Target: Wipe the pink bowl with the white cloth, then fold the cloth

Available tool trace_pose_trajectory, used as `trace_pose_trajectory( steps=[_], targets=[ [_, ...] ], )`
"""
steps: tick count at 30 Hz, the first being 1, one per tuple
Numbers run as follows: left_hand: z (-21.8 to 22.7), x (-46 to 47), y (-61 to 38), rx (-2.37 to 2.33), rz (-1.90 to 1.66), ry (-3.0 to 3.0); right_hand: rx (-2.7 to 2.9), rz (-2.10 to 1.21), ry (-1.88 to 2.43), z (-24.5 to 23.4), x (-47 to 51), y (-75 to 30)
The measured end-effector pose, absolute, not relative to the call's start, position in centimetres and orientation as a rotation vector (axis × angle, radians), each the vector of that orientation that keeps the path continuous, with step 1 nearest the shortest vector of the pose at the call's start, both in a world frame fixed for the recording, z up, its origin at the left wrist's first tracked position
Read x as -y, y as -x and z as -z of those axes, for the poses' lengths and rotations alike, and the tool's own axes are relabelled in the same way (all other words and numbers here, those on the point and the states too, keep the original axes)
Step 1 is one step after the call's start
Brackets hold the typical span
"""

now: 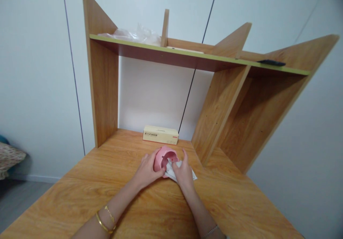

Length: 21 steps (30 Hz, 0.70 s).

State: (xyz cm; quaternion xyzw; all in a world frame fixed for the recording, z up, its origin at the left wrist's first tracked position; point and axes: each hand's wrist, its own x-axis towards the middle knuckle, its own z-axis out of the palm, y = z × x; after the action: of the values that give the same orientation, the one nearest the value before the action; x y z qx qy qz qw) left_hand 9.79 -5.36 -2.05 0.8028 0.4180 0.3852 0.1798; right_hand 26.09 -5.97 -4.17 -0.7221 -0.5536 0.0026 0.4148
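My left hand is wrapped round the left side of a rounded, hollow pink container, with the thumb at its near rim. The container is tipped so that its opening faces me and to the right. In my right hand is a white wipe or cloth, pinched with one end pushed into the opening. Another corner of it sticks out to the right, beneath the hand. The index finger of that hand points up, away from the cloth. Part of the container's inside is hidden by the cloth and fingers.
A long cream box stands behind the container on the wooden desk. The hutch's upper shelf holds a clear plastic bag and a flat black object. Upright panels rise on the right.
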Motion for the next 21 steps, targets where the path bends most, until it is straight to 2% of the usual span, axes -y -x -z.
trace_pose_trajectory(
  steps=[3, 6, 13, 17, 21],
  targets=[
    [1.2, 5.6, -9.3, -1.202, -1.011, -2.347, 1.523, 0.175, 1.937, 3.3, 6.3, -26.2],
    [0.6, 5.5, -8.7, -1.124, -0.938, -2.447, 1.652, 0.254, 1.857, 2.8, 6.5, -26.2],
    [1.3, 5.1, -8.9, -1.248, -0.987, -2.398, 1.405, -0.049, 1.670, 3.9, 6.1, -26.4],
    [2.2, 5.1, -9.4, -1.243, -1.003, -2.290, 1.284, -0.041, 1.660, 4.5, 5.9, -26.5],
    [1.9, 5.4, -9.6, -1.249, -1.016, -2.278, 1.453, 0.068, 1.921, 3.7, 6.3, -26.3]
  ],
)
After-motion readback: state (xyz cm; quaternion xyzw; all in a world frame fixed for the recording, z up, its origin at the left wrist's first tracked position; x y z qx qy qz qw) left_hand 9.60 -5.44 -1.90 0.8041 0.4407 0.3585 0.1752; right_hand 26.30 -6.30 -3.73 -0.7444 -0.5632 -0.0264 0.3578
